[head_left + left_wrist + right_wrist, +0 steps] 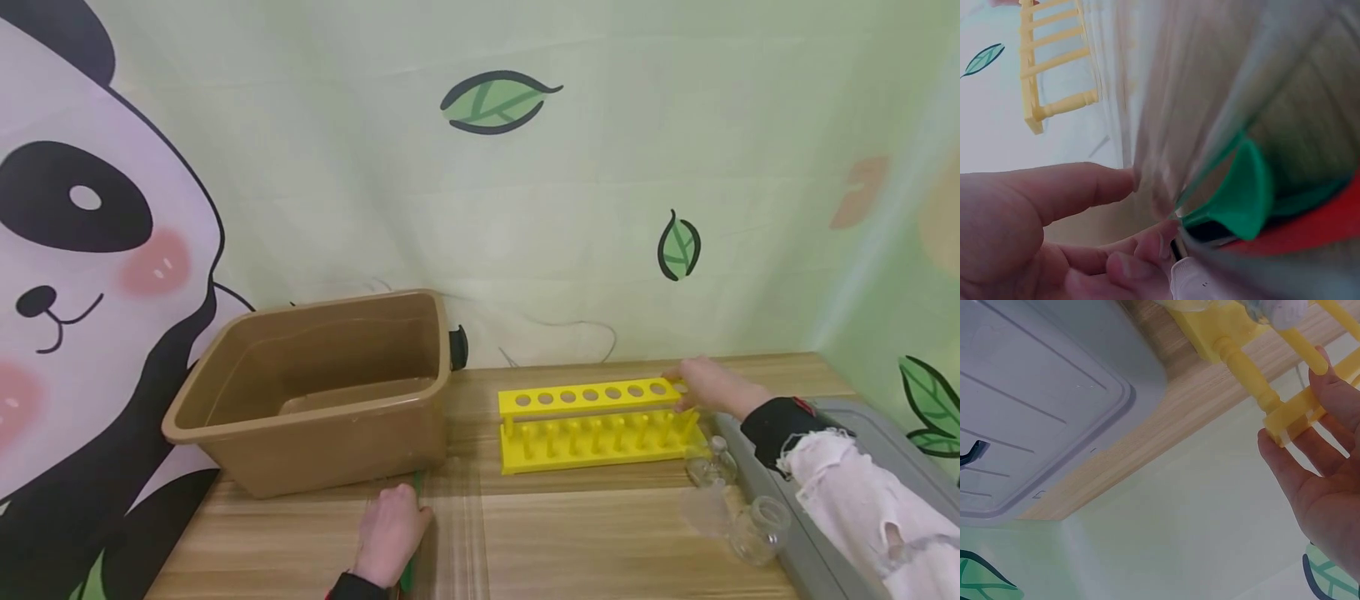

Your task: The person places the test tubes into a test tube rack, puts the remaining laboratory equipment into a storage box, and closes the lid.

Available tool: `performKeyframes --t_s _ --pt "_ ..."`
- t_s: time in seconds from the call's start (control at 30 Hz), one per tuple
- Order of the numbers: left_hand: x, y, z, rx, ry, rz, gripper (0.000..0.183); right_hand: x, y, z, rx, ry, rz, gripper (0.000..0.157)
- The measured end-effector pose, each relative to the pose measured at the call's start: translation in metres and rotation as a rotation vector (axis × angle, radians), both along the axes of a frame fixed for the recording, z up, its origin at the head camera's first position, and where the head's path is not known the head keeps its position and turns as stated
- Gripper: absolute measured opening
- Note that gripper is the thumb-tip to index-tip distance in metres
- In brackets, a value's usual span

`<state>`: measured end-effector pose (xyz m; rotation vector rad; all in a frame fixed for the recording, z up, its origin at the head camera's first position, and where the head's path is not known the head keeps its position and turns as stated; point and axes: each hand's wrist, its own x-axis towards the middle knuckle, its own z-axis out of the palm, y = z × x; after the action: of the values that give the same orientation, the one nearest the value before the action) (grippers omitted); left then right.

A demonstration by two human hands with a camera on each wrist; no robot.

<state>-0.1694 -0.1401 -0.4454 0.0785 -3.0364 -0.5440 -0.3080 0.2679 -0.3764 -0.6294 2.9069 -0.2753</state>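
Note:
A yellow test tube rack [600, 425] stands on the table, with a row of round holes above a row of pegs. My right hand [712, 387] grips its upper right end, thumb on one side and fingers on the other [1329, 456]. Lower left, in front of the brown bin, my left hand [390, 533] pinches a clear plastic bag [1179, 81]. Through or beside the film shows a green flared piece, like a small scoop or funnel [1241, 194], with black and red parts near it. In the head view the hand hides most of these.
A brown plastic bin [337, 433] stands at the back left. Two clear glass vessels [759, 531] are near the right, beside a grey plastic lid or tray [832, 550]. A printed cloth [562, 208] hangs behind the table [570, 533].

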Motion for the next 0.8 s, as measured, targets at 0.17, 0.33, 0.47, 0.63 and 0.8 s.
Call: performKeyframes --t_s 0.17,0.33,0.47,0.63,0.8 --pt "-0.004 0.002 0.001 -0.029 -0.042 0.024 0.046 -0.002 0.002 -0.001 0.002 -0.008 -0.006 0.046" --pt "-0.005 0.004 0.002 -0.034 -0.098 0.052 0.045 0.0 0.001 0.0 -0.012 -0.012 -0.004 0.048" --pt "-0.003 0.004 0.004 -0.009 -0.103 0.05 0.046 0.0 0.0 0.001 -0.011 -0.014 0.001 0.048" --pt "0.0 0.004 0.01 0.035 -0.1 0.05 0.046 0.0 -0.001 0.003 -0.011 -0.022 0.005 0.048" --pt "0.004 0.004 0.017 0.059 -0.048 0.024 0.046 0.002 -0.001 0.004 -0.02 -0.027 0.004 0.049"
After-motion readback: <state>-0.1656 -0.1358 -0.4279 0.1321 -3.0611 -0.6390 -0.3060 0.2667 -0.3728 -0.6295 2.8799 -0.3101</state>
